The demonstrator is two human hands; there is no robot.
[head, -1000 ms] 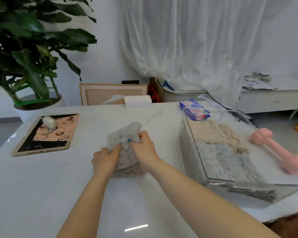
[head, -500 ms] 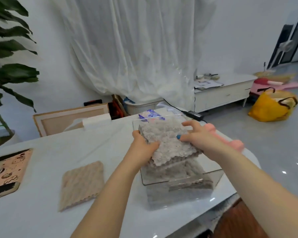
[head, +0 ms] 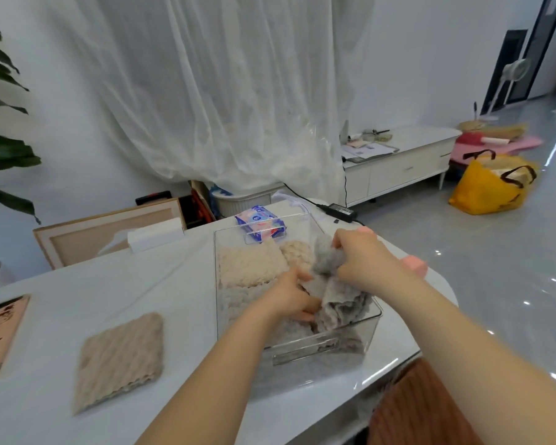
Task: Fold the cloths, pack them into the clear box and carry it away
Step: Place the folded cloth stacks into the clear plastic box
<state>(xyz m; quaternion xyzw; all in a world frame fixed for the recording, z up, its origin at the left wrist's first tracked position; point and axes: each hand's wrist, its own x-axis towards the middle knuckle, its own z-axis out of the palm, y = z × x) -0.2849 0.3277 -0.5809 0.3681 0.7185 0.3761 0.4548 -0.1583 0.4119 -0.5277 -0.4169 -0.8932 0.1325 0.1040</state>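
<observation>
Holding the fluffy grey cloth [head: 337, 303] in the near right corner of the clear plastic box [head: 302, 343], at the centre of the frame, I have the fingers of my right hand [head: 363, 261] bunched tight round its upper edge. My left hand [head: 292, 297] sits lower, fingers tucked against the bottom fold; whether they pinch it or only press, I cannot tell. The cloth looks crumpled rather than squarely folded, so I judge the best way is to flatten it with my left palm, ease my right grip off slowly, and square it beside the folded beige cloths [head: 251, 261] at the box's far end. One ribbed beige cloth [head: 119, 354] lies on the white surface [head: 77, 284] at lower left, not yet packed.
</observation>
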